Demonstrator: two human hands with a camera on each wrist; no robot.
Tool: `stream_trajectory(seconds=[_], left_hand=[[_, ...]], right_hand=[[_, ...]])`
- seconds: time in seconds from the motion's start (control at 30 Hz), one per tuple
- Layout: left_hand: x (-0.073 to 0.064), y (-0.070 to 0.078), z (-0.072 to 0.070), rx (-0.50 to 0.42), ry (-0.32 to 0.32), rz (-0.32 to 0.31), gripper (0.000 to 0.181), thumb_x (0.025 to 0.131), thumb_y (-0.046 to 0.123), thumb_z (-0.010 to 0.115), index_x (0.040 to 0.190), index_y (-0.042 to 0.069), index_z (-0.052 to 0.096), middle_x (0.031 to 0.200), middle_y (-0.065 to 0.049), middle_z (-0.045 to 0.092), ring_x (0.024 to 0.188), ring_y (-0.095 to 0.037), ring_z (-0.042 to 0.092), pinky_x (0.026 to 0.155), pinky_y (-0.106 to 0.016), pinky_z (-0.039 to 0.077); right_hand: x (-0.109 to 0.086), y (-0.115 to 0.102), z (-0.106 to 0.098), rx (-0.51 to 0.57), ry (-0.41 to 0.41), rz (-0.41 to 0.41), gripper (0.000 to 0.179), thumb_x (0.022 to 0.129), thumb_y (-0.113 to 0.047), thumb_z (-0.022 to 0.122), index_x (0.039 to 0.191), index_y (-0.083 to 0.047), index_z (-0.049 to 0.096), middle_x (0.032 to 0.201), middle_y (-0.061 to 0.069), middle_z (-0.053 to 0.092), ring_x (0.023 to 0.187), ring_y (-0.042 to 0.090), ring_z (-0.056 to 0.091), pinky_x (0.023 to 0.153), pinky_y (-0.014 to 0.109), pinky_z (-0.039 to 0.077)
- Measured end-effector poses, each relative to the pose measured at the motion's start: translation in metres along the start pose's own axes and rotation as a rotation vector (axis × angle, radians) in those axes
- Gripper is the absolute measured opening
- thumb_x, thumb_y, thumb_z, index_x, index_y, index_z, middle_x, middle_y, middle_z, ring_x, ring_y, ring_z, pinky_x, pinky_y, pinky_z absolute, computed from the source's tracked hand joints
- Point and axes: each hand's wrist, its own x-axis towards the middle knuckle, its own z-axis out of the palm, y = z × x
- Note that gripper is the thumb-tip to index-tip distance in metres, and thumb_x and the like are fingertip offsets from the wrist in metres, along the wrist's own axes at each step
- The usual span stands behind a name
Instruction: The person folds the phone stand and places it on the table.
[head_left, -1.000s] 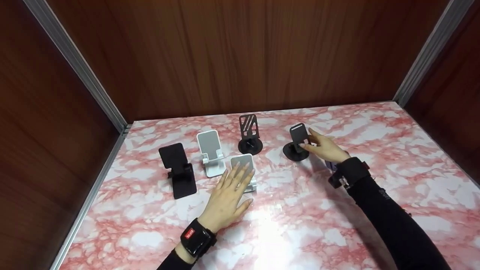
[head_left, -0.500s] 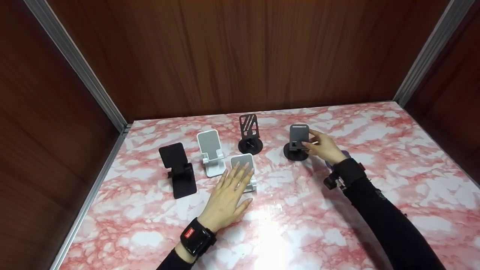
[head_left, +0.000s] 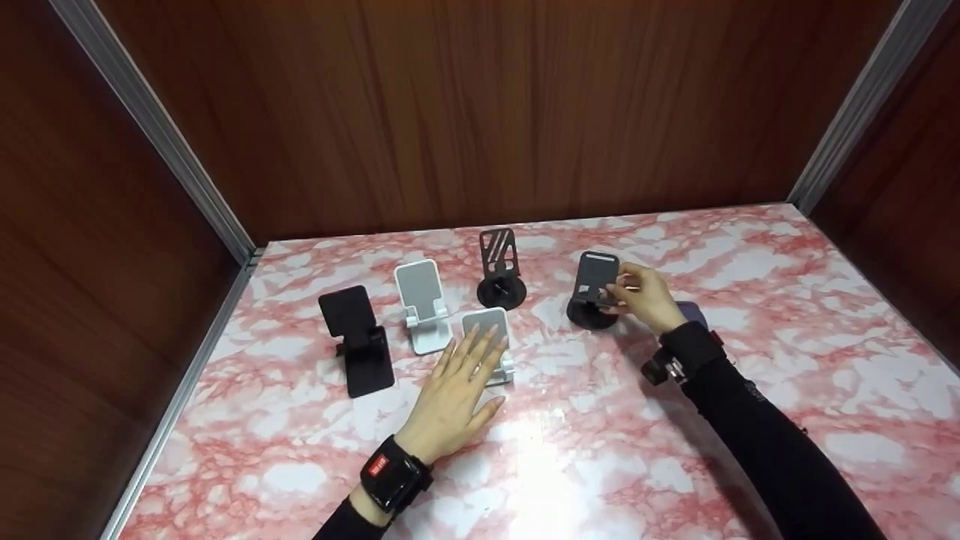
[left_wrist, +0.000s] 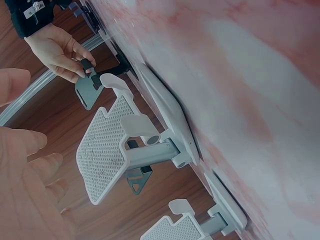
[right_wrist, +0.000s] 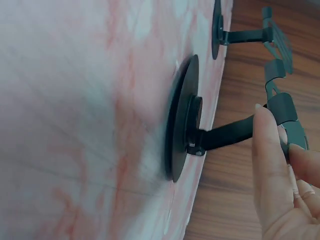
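Observation:
My right hand (head_left: 649, 300) pinches the right edge of a black phone stand (head_left: 596, 271) with a round base. In the right wrist view, thumb and finger close on a lip of the holder plate (right_wrist: 285, 107), and the round base (right_wrist: 182, 120) stays on the tabletop. My left hand (head_left: 442, 412) is spread with straight fingers over a white phone stand (head_left: 485, 316) with a grey pad, covering much of it in the head view. From the left wrist, a gap shows between that hand (left_wrist: 25, 180) and the white stand's plate (left_wrist: 102, 155).
A second white phone stand (head_left: 420, 289) stands behind left, with a flat black phone stand (head_left: 349, 311) farther left. A black stand with a slotted plate (head_left: 499, 255) is at the back. Beside my right wrist lies a purple object (head_left: 691, 310). Wooden panels (head_left: 510, 112) enclose the marbled table (head_left: 600, 450).
The black stand's plate has turned from angled to facing front, then shifted in tilt and slightly lower. My right hand moved with it, exposing more purple. The left hand has stayed still.

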Motion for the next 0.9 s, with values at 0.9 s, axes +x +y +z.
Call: stream_trajectory(seconds=[0.9], left_hand=[[0.026, 0.014, -0.005, -0.040, -0.024, 0.004, 0.074, 0.093, 0.042, 0.046, 0.150, 0.014, 0.009, 0.157, -0.004, 0.011, 0.145, -0.023, 0.006, 0.119, -0.042, 0.010]], right_hand=[[-0.019, -0.014, -0.003, 0.117, -0.094, -0.084, 0.022, 0.091, 0.001, 0.051, 0.110, 0.011, 0.046, 0.082, 0.003, 0.059, 0.079, 0.009, 0.066, 0.070, 0.031, 0.059]])
